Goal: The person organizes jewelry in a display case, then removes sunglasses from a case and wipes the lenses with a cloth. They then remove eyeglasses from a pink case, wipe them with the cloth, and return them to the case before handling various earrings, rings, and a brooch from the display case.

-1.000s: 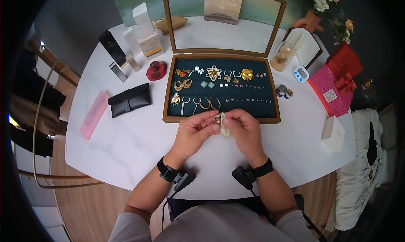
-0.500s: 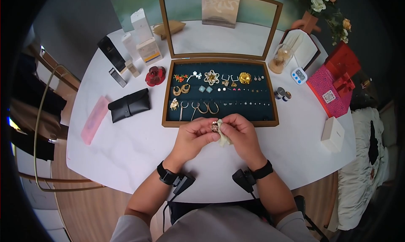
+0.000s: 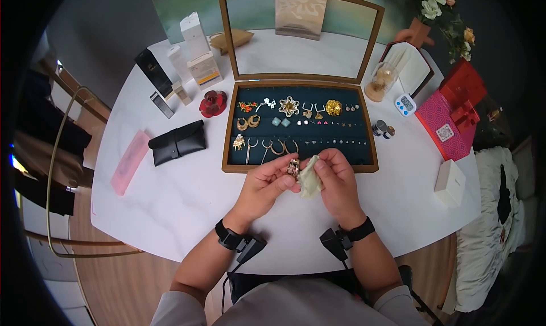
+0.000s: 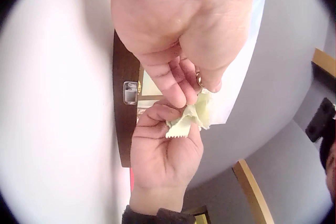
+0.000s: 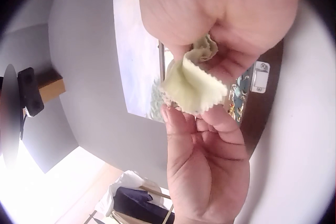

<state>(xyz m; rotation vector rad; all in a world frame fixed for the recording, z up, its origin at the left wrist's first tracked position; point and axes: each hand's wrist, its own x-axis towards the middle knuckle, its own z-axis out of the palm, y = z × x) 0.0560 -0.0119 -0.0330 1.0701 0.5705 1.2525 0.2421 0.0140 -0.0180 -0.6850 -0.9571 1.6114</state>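
Note:
In the head view the left hand (image 3: 263, 188) pinches a small shiny gold-toned piece of jewelry (image 3: 293, 167) between thumb and fingers. Beside it the right hand (image 3: 340, 184) pinches a pale yellow-green cloth (image 3: 309, 181), which hangs down between the two hands. The cloth's zigzag-cut edge shows in the right wrist view, where the cloth (image 5: 191, 88) largely hides the jewelry. Both hands are just in front of the open wooden jewelry case (image 3: 300, 169), whose dark green lining carries rows of earrings and brooches (image 3: 289, 106).
Left on the white table (image 3: 187, 212) lie a black pouch (image 3: 177, 142), a pink case (image 3: 130, 162), a red flower-shaped item (image 3: 213, 104) and several boxes (image 3: 195, 35). To the right are a timer (image 3: 405, 105), a glass dome (image 3: 381, 81), small jars, a pink-red gift box (image 3: 441, 130) and a white box (image 3: 450, 183).
The right hand has moved a little to the right with the cloth, uncovering more of the jewelry. More of the cloth now hangs spread out between the hands.

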